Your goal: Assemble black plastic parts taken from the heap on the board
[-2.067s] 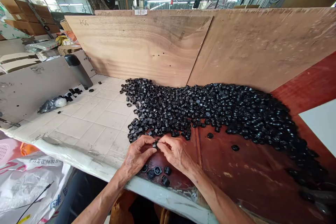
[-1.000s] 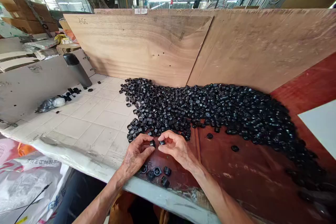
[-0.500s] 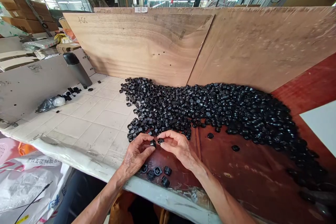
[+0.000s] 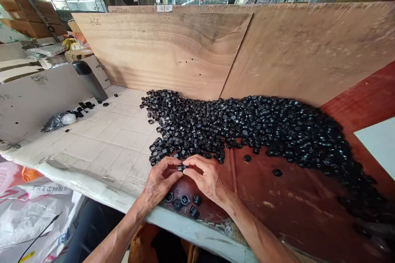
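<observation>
My left hand (image 4: 160,178) pinches a small black ring-shaped plastic part (image 4: 180,167) between thumb and fingers. Close against it from the other side, my right hand (image 4: 205,176) has its thumb and fingertips closed on a second black part, mostly hidden by the fingers. The two parts meet between my hands, above the near edge of the dark red board. Just below lie several loose round black caps (image 4: 185,200), one showing a cross-shaped inside. Behind my fingers spreads a large heap of similar black parts (image 4: 247,119).
A wooden panel (image 4: 173,49) stands behind the heap. On the pale tiled surface (image 4: 106,144) at left are a dark grey bottle (image 4: 89,81) and a dark plastic bag (image 4: 54,124). A padded whitish edge (image 4: 101,191) runs along the front. White sacks (image 4: 33,222) sit below left.
My right hand has moved slightly left, bringing its black part against the one in my left hand. My left hand stays almost in place.
</observation>
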A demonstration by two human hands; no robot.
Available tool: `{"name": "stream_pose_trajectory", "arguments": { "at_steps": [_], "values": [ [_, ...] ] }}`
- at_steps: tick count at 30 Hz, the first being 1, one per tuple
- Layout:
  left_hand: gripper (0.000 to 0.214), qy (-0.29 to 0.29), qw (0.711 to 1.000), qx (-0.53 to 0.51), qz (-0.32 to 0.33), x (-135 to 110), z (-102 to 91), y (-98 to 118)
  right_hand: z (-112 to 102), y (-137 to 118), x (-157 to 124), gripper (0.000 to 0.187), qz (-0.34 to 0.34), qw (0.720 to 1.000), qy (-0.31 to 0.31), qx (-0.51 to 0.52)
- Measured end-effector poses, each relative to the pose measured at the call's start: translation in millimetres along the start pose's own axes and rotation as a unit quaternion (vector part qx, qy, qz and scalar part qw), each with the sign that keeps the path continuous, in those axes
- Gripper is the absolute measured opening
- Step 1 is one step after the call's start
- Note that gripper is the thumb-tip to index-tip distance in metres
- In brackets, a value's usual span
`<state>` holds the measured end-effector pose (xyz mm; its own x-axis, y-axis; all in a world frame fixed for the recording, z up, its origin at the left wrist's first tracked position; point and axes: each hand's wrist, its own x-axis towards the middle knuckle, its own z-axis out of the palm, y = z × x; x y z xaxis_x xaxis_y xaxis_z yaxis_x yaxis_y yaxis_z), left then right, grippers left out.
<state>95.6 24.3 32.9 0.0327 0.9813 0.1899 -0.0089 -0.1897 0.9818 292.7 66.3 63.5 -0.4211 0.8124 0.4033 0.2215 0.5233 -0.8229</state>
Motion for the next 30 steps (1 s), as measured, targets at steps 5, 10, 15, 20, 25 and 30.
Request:
{"name": "stream_pose_trajectory", "arguments": {
  "at_steps": [5, 10, 15, 20, 25, 30],
  "values": [
    [0.018, -0.008, 0.999, 0.039, 0.037, -2, -1.6, -3, 6, 6, -3, 0.018, -0.026, 0.999, 0.020, -0.037],
    [0.018, -0.018, 0.997, 0.053, 0.060, -1, -1.4, -5, 6, 3, -4, 0.015, -0.050, 0.996, 0.013, -0.078],
    [0.016, -0.008, 0.996, 0.059, 0.069, -1, -0.1, -2, -3, -4, -3, 0.011, -0.047, 0.994, -0.035, -0.091],
    [0.017, -0.026, 0.986, 0.132, 0.098, -1, -2.7, 3, -2, -4, -2, 0.029, -0.007, 0.990, -0.051, -0.129],
    [0.017, -0.030, 0.984, 0.141, 0.105, -1, -3.5, 0, 1, -4, -1, 0.044, 0.008, 0.990, -0.034, -0.136],
    [0.016, -0.010, 0.993, 0.087, 0.076, -1, 0.1, -4, 1, -7, 1, 0.033, 0.089, 0.995, 0.012, -0.042]
  ]
}}
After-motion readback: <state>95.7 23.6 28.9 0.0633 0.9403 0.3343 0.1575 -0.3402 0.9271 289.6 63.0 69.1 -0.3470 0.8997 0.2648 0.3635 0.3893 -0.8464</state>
